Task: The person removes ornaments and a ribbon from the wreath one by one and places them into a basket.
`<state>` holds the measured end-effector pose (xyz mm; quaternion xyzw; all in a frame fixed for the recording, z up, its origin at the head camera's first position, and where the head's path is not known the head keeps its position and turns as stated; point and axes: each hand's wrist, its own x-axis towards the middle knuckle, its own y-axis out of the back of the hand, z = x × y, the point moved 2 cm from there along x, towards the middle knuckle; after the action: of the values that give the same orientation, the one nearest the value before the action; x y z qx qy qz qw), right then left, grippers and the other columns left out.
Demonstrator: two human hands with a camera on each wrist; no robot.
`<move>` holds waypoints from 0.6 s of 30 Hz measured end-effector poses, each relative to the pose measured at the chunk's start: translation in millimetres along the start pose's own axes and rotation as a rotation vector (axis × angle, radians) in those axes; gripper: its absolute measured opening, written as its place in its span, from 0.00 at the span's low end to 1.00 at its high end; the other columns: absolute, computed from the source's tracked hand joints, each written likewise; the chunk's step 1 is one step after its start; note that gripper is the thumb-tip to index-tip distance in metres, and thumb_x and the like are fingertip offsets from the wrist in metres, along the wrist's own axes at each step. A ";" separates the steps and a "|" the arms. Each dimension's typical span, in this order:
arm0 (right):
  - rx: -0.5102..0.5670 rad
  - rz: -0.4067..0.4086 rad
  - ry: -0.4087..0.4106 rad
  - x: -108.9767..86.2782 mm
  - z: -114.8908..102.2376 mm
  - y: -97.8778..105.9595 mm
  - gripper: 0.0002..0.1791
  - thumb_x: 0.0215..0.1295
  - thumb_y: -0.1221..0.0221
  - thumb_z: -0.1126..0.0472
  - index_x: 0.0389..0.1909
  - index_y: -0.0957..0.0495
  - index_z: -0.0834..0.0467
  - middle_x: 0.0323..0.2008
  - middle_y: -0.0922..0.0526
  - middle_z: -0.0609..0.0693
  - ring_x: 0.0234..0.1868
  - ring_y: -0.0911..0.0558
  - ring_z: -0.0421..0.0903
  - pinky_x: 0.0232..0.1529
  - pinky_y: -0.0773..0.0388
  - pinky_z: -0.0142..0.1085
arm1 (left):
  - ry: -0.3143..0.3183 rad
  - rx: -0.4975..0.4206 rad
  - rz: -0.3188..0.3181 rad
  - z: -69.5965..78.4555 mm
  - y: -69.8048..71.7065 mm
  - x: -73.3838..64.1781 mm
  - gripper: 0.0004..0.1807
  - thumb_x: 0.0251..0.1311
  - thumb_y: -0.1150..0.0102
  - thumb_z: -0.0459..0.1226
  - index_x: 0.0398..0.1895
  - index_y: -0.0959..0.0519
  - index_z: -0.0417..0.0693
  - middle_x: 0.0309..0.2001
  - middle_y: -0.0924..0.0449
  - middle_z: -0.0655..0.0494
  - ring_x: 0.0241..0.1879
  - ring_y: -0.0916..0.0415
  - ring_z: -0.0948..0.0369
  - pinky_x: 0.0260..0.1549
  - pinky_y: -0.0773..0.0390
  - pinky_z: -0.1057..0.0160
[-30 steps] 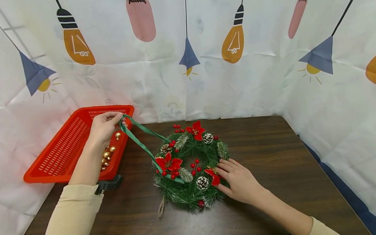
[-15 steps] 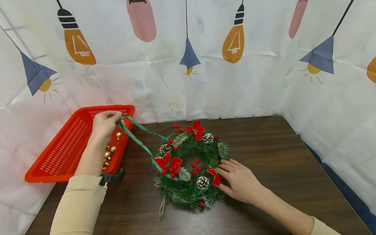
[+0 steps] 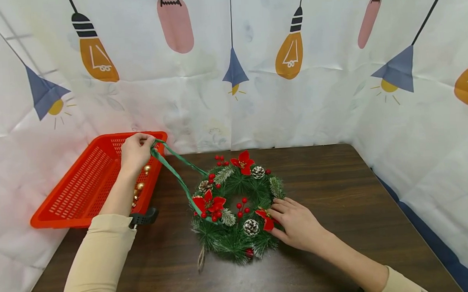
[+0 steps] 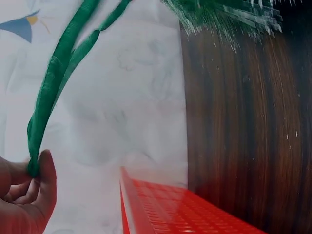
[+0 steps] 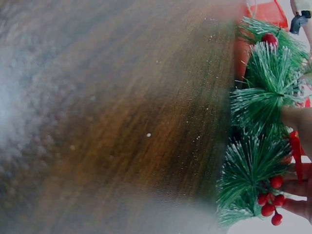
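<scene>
A green wreath (image 3: 231, 242) with red poinsettias, red berries and pinecones lies flat in the middle of the table. My left hand (image 3: 135, 151) pinches a green ribbon (image 3: 173, 170) between thumb and fingers, over the basket's right side. Two strands of it slope down to the wreath's left part; their ends are hidden among the decorations. In the left wrist view the ribbon (image 4: 53, 73) looks taut from the fingertips upward. My right hand (image 3: 296, 223) rests on the wreath's right edge, fingers spread beside a red poinsettia (image 3: 266, 220).
A red plastic basket (image 3: 77, 190) stands at the table's back left, with several gold balls (image 3: 140, 186) in it. A twine loop (image 3: 201, 259) sticks out at the wreath's lower left. A printed white curtain (image 3: 295, 114) hangs behind the dark wooden table (image 3: 336, 181).
My left hand has risen slightly and shifted a little to the right with the ribbon still pinched. The right hand and the wreath have hardly moved.
</scene>
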<state>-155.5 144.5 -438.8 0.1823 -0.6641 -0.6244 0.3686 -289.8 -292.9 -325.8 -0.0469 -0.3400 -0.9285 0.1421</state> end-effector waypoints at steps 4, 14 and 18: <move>-0.012 -0.009 -0.001 0.5 0.0 1.7 0.27 0.67 0.34 0.43 0.57 0.15 0.59 0.55 0.15 0.57 0.64 0.21 0.55 0.67 0.29 0.52 | 0.052 -0.104 0.000 0.6 0.7 0.1 0.24 0.80 0.52 0.46 0.62 0.25 0.33 0.48 0.20 0.39 0.30 0.23 0.69 0.31 0.22 0.70; -0.034 -0.018 0.021 5.8 -1.5 5.5 0.24 0.67 0.34 0.43 0.52 0.14 0.58 0.52 0.14 0.55 0.61 0.20 0.55 0.64 0.26 0.52 | 0.205 -0.127 -0.021 -14.9 -5.5 3.5 0.26 0.82 0.56 0.45 0.70 0.30 0.33 0.53 0.22 0.40 0.35 0.21 0.67 0.42 0.19 0.65; -0.042 -0.015 0.019 6.4 -2.4 6.5 0.23 0.67 0.34 0.44 0.52 0.14 0.57 0.51 0.14 0.55 0.60 0.19 0.54 0.63 0.25 0.51 | 0.219 -0.085 -0.009 -21.5 -6.3 5.4 0.26 0.82 0.58 0.44 0.69 0.29 0.33 0.53 0.21 0.39 0.35 0.22 0.64 0.47 0.19 0.55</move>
<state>-156.6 139.4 -431.0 0.1857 -0.6460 -0.6391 0.3738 -296.6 -303.4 -345.2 0.0503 -0.2831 -0.9422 0.1722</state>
